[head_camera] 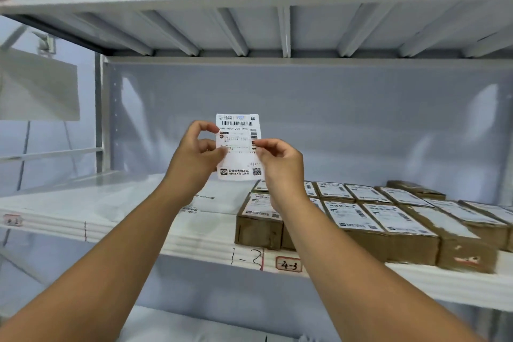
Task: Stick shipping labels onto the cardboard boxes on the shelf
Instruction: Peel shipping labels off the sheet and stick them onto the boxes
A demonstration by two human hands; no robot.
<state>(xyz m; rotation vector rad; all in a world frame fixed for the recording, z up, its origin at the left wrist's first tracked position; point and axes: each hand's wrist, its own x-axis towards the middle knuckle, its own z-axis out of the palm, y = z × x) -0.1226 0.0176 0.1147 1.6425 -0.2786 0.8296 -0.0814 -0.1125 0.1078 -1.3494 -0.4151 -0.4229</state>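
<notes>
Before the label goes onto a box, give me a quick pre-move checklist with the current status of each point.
1. Grip: left hand and right hand pinch opposite side edges of the white printed shipping label: ok.
2. Print side faces the camera, upright: ok.
3. Backing peeled off: cannot tell.
4. Free target: the brown cardboard box at the back of the row shows a bare top: ok.
5. Label over that box: not ok; it is held up in the air, left of the box.
6. Neighbouring labelled cardboard boxes lie between the hands and the target: not ok.
</notes>
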